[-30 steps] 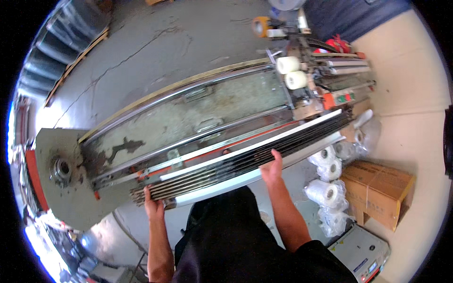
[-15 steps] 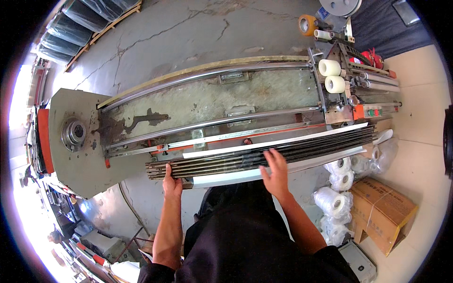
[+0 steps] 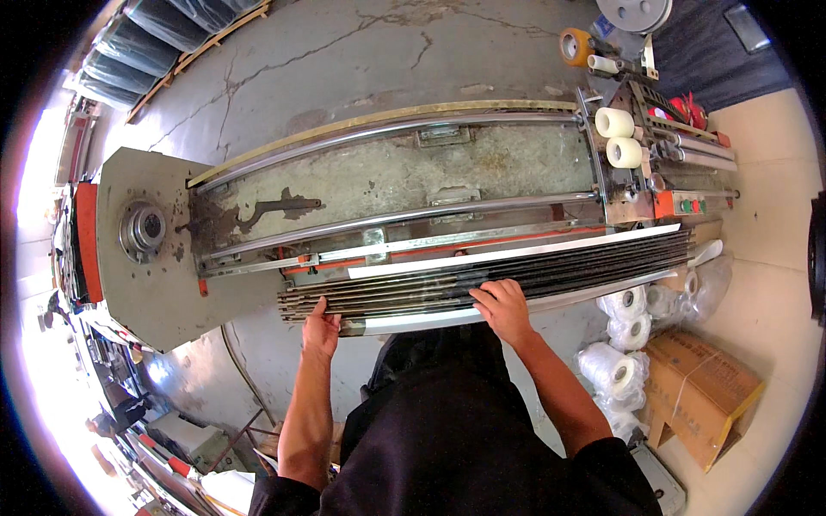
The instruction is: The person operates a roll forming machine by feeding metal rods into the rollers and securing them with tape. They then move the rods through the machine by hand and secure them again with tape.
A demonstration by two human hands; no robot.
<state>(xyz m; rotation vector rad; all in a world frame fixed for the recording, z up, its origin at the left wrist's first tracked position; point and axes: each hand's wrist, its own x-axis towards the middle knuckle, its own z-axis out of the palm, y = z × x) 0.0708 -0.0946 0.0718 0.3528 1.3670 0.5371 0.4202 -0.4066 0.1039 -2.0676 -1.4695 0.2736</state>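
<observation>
A row of long, thin metal rods [image 3: 594,266] lies side by side in front of me, brownish at the left ends and black toward the right. White strips [image 3: 551,244] run along the far and near sides of the rods. Near the left ends, my left hand [image 3: 321,332] is closed on the near edge of the row, thumb on top; its other fingers are partly hidden. Around the middle, my right hand [image 3: 506,310] has its fingers bent and drawn together on the nearer rods.
Beyond the rods stands a long grey-green machine [image 3: 379,172] with chrome rails [image 3: 413,227], cream rolls [image 3: 624,153] and a button box [image 3: 684,205]. At right are plastic-wrapped rolls [image 3: 613,368] and a cardboard box [image 3: 699,391]. Dark wrapped rolls [image 3: 129,53] lie far left.
My right hand was spread and blurred over the rods; its fingers have now come down and closed on them. My left hand keeps its place at the left ends. The whole view has shifted slightly.
</observation>
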